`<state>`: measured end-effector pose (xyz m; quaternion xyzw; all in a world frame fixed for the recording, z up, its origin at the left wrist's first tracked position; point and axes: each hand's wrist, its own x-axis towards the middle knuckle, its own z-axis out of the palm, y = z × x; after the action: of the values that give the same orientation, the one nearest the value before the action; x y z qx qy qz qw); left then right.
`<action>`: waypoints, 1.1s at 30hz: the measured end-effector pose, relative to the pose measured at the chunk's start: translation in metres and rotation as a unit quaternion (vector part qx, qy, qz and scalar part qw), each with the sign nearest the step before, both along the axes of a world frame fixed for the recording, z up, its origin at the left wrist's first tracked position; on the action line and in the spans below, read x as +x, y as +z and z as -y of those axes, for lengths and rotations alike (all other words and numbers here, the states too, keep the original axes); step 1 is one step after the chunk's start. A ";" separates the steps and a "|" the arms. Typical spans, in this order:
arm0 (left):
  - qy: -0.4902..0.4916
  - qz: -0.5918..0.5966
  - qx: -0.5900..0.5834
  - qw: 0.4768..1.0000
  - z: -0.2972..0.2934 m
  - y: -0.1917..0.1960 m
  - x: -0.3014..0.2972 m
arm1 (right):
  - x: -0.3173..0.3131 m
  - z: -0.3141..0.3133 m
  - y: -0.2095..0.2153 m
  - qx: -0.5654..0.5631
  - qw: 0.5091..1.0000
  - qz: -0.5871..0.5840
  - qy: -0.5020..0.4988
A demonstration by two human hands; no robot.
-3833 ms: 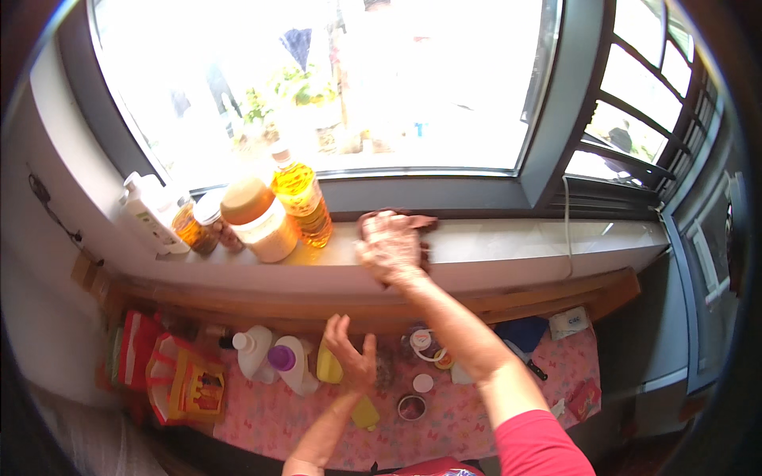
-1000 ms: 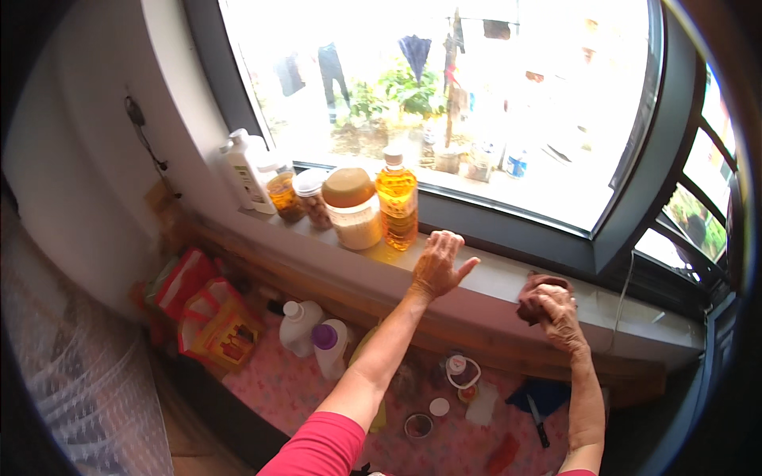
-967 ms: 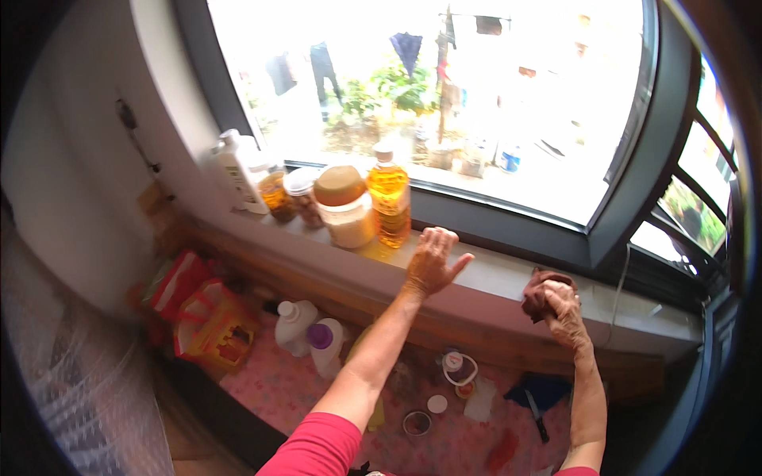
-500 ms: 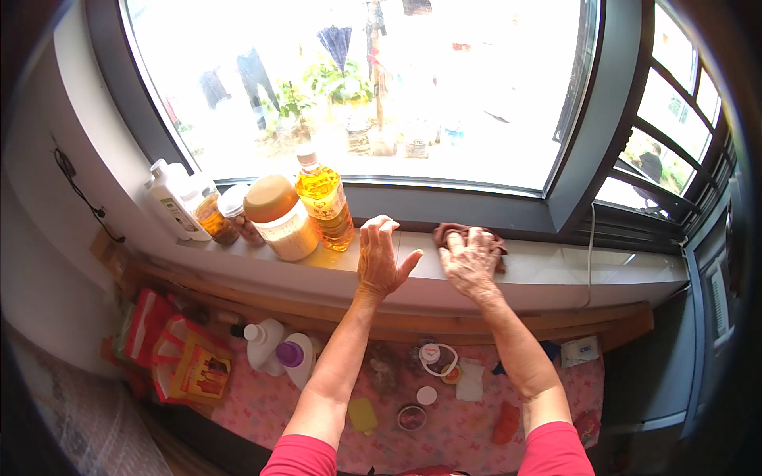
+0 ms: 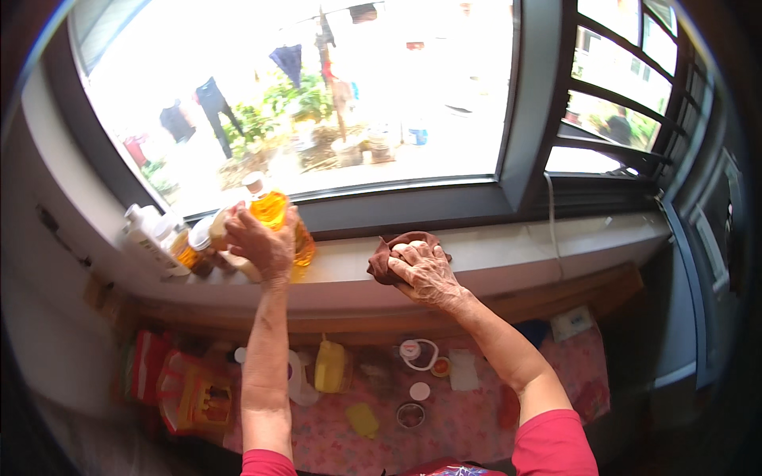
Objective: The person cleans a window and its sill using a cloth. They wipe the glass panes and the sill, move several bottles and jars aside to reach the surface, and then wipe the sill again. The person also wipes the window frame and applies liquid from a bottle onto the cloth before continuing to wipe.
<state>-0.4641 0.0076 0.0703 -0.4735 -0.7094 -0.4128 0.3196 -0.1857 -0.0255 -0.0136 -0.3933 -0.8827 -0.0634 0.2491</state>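
Observation:
On the white window sill (image 5: 492, 246), a clear plastic bottle of yellow oil (image 5: 271, 208) with a white cap stands near the window frame. My left hand (image 5: 260, 244) is around this bottle from the front, fingers on its left side and thumb on its right. It hides much of the bottle and most of a wide jar (image 5: 225, 228) beside it. Farther right, my right hand (image 5: 425, 270) presses a bunched brown cloth (image 5: 389, 258) onto the sill, its fingers curled into the fabric.
A white-capped jar (image 5: 200, 236) and a white bottle (image 5: 147, 230) stand at the sill's left end. A white cord (image 5: 552, 214) crosses its right part. Below, a pink patterned tabletop (image 5: 468, 424) bears a yellow container (image 5: 329, 366), a red-and-yellow bag (image 5: 198, 393) and a small round bowl (image 5: 410, 415).
The view has shifted right. My left hand has gone from the bare sill leftward to the oil bottle and closed around it. My right hand has slid the cloth left along the sill.

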 end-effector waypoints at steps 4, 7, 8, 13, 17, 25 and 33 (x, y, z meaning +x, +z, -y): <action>0.003 -0.045 0.018 0.999 -0.002 0.002 0.005 | 0.043 0.013 0.016 -0.057 0.990 0.053 -0.114; -0.085 -0.018 0.025 0.996 0.005 -0.001 0.010 | 0.079 0.020 0.021 -0.122 0.962 0.032 -0.242; -0.164 0.030 0.044 0.985 0.006 -0.002 0.014 | 0.096 0.017 0.019 -0.111 0.948 0.018 -0.298; -0.407 0.083 0.091 0.905 0.014 -0.011 0.041 | 0.148 0.007 0.007 -0.053 0.870 -0.045 -0.489; -0.452 0.078 0.075 0.885 0.019 -0.010 0.095 | 0.117 0.021 -0.003 0.019 0.930 -0.018 -0.366; -0.570 0.064 0.097 0.814 0.013 -0.003 0.236 | 0.144 0.047 -0.006 0.116 0.939 -0.047 -0.320; -0.609 0.173 0.064 0.772 0.001 -0.008 0.343 | 0.115 0.086 -0.024 0.125 0.978 -0.078 -0.147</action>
<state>-0.1210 0.0062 0.0623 -0.7054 -0.2877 -0.6405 -0.0967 -0.0708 -0.1111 -0.0375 -0.4883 -0.7781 -0.1780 0.3526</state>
